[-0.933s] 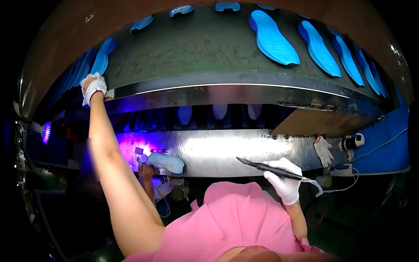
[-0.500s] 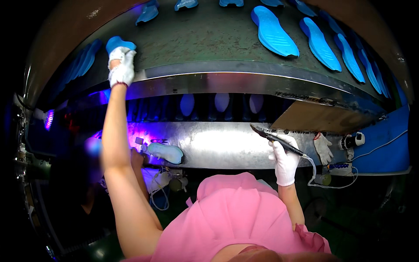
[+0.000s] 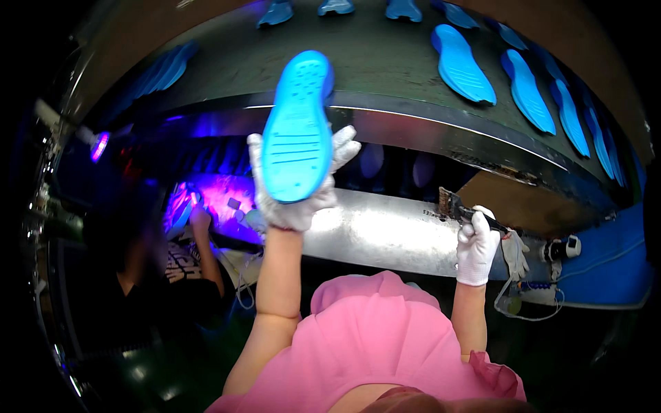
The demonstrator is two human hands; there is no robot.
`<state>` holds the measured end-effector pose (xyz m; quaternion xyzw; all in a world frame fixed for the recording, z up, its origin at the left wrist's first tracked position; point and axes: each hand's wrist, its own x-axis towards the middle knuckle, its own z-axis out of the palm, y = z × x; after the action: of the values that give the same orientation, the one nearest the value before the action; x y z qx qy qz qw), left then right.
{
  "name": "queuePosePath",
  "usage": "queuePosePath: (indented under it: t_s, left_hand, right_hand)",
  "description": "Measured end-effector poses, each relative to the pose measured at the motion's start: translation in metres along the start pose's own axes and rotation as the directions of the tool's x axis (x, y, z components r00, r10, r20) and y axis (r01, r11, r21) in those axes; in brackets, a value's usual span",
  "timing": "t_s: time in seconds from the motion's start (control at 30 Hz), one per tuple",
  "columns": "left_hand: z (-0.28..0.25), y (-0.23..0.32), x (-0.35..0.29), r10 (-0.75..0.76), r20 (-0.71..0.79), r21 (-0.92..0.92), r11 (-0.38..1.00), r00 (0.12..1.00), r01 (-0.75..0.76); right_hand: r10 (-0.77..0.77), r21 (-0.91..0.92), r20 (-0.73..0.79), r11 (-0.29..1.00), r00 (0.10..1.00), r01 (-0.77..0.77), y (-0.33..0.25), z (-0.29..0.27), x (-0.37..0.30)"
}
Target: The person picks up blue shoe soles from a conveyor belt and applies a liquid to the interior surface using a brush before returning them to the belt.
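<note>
My left hand, in a white knit glove, carries a bright blue shoe sole. The sole lies along the palm, thumb on one side and fingers on the other, its ribbed and dotted face toward me. It is held over the front edge of the conveyor belt. Lower right, my gloved right hand is closed round the black handle of a flat brush. The brush is raised over the metal bench, its brown bristles pointing up and left. A thin pale hose hangs below this hand.
More blue soles line the belt's right, far and left parts. A spare white glove hangs right of the brush. Brown cardboard leans under the belt. At left, a co-worker's hand works under purple light near a lamp.
My left hand has lifted the blue sole off the belt and brought it right and toward me. The right hand has turned the brush more upright. The whole view has shifted.
</note>
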<state>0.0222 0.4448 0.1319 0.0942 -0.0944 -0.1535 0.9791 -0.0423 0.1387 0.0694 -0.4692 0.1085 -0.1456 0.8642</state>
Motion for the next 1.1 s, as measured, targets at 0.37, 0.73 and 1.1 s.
queuePosePath:
  t_s: [0.37,0.73,1.1]
  left_hand:
    - [-0.005,-0.106,-0.005,0.136,-0.239,0.051,0.991,0.961,-0.128]
    - [-0.038,-0.110,-0.023,-0.122,-0.099,-0.389,0.918,0.988,0.074]
    - [-0.051,-0.110,-0.014,-0.088,0.149,-0.120,0.987,0.985,0.107]
  right_hand:
    - [-0.564,-0.370,0.542,0.506,0.623,0.779,-0.011,0.140,0.039]
    - [-0.337,-0.491,0.539,0.619,0.772,0.613,-0.024,0.115,-0.007]
    - [-0.401,-0.290,0.837,0.252,0.373,0.923,-0.011,0.108,-0.020]
